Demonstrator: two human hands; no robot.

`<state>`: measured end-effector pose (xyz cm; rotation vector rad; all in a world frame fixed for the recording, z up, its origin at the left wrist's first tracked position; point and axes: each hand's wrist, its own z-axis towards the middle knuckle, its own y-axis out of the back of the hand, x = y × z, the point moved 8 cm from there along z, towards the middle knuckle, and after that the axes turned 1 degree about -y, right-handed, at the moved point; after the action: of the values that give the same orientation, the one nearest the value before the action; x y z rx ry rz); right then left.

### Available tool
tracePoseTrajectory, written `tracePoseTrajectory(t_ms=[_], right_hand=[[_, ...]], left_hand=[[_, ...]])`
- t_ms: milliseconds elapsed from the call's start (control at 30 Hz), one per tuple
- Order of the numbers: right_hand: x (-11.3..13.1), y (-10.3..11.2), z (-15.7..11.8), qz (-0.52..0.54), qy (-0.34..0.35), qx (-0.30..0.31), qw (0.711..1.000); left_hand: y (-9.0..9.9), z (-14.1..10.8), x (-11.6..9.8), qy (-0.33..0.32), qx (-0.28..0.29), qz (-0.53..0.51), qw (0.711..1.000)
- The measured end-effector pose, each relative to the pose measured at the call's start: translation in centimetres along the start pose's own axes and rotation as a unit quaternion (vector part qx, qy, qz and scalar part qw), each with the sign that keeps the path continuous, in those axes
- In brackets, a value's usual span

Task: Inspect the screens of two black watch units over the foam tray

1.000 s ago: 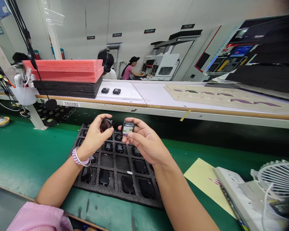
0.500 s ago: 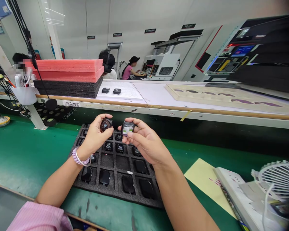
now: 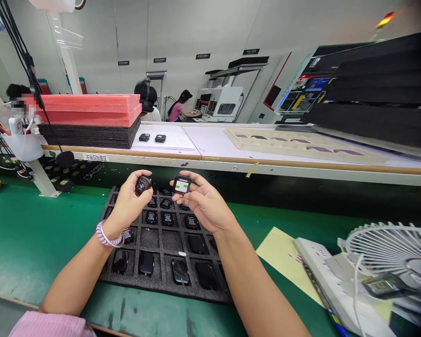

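My left hand [image 3: 130,200] is closed on a dark round-faced smartwatch body [image 3: 142,185] with a lit display, gripped between thumb and fingers. Between the thumb and fingers of my right hand [image 3: 206,201] is a square smartwatch body [image 3: 181,184], its screen lit with white and green. Neither watch has a strap that I can see. Both are held above a black foam tray [image 3: 168,281], whose compartments hold several dark watch bodies, such as one in the front row [image 3: 180,271]. Two middle compartments hold no watch. My forearms hide parts of the tray's sides.
Behind the tray runs a raised shelf [image 3: 210,164] with red foam sheets [image 3: 87,104], two small black devices and a cream tray [image 3: 301,149]. To the right are yellow paper [image 3: 284,262], a white power strip [image 3: 319,267] and a fan [image 3: 382,248]. People sit beyond the shelf.
The view has shifted, moving the scene leftward. My hands have drawn a little further apart, and the right-hand watch is turned slightly, its screen showing more green. Both hands keep their watches.
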<state>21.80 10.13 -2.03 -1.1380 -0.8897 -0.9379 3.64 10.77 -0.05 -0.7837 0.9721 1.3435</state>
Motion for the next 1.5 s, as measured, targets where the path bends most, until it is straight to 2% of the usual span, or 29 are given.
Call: tracePoseTrajectory(t_ms=[833,1367,1500], right_hand=[[-0.18,0.25,0.26,-0.009,0.006,0.009,1.000],[-0.18,0.18,0.22,-0.013,0.003,0.016,1.000],[-0.17,0.18,0.17,-0.005,0.000,0.011,1.000]], left_hand=[[0.46,0.19,-0.06,-0.012,-0.019,-0.001,1.000],[0.45,0.23,-0.29,-0.008,-0.016,0.028,0.999],[0.32,0.22,-0.29,-0.008,-0.009,0.008,1.000]])
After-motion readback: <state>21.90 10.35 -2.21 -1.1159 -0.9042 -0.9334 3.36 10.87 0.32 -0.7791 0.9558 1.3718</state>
